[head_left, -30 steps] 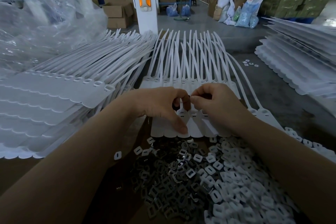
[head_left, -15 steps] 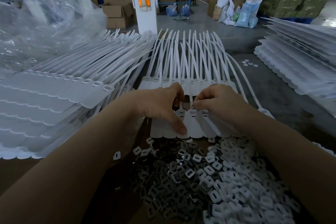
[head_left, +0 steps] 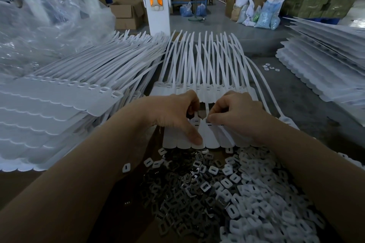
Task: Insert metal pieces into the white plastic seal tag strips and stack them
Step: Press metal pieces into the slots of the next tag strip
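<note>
A white seal tag strip sheet (head_left: 209, 137) lies flat in front of me, its long tails running away from me. My left hand (head_left: 171, 112) holds it down: the thumb lies along a tag flap and the curled fingers sit at the tag heads. My right hand (head_left: 236, 113) pinches with thumb and forefinger at the slot of the neighbouring tag head; whatever small piece it holds is hidden. A pile of dark metal pieces (head_left: 175, 201) lies just below the sheet.
White plastic caps (head_left: 258, 195) are heaped to the right of the metal pieces. A tall stack of tag sheets (head_left: 59, 108) rises at the left, with another stack (head_left: 327, 69) at the right. Crumpled clear plastic (head_left: 43, 31) and a white post (head_left: 156, 0) stand behind.
Both hands have dropped slightly from just above the tag heads onto them, and the right fingertips now touch a tag slot. The sheet and piles have stayed put.
</note>
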The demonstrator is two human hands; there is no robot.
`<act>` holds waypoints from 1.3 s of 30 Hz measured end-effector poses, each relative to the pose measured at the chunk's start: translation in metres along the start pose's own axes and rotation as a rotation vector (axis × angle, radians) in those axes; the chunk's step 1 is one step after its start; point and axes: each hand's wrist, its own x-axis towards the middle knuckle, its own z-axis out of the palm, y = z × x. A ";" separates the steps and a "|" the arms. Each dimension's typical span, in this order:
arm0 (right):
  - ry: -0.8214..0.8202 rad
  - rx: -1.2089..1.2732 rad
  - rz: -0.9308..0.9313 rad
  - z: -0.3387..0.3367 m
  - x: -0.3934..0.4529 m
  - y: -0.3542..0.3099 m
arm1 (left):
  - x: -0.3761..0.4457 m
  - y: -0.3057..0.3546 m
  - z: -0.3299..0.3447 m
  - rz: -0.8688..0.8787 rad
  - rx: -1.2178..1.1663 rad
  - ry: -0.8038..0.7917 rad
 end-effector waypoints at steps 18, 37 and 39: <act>0.011 0.070 -0.026 0.001 0.000 0.003 | 0.002 -0.003 0.000 0.022 0.000 -0.002; -0.554 -0.004 -0.599 -0.002 -0.015 -0.010 | 0.003 -0.014 -0.007 0.027 -0.059 -0.019; -0.530 -0.046 -0.620 0.000 -0.015 -0.011 | 0.004 -0.013 -0.007 0.024 -0.058 -0.021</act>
